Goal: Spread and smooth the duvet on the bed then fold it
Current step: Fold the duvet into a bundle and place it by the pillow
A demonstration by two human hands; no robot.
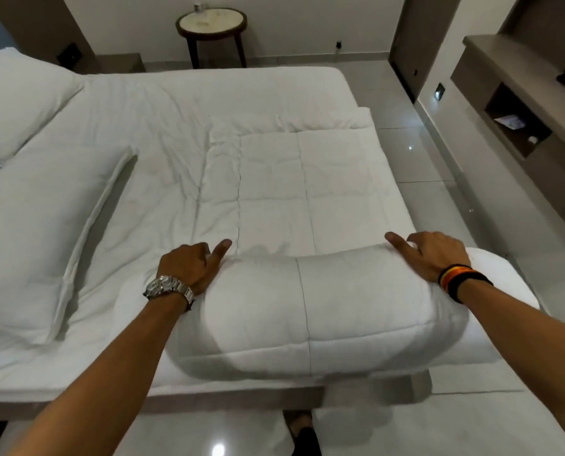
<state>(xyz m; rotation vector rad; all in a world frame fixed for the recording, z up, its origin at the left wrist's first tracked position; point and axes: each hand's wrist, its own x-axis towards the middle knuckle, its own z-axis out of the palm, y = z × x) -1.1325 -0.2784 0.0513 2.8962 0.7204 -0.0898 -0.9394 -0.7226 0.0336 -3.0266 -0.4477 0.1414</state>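
A white quilted duvet (294, 192) lies on the right half of the bed (162, 103), its near end turned over into a thick fold (323, 311) along the bed's front edge. My left hand (192, 263) grips the fold's left end, fingers curled into the fabric and thumb pointing forward. My right hand (434, 253) grips the top of the fold near its right end, thumb stretched out to the left. The far end of the duvet lies flat, with a smaller folded strip (307, 121) beyond it.
Two white pillows (27, 225) (14, 100) lie on the bed's left side. A round side table (212, 24) stands at the far wall. A shelf unit (517, 103) runs along the right wall across a shiny tiled floor (416, 159). My foot (304, 432) stands by the bed frame.
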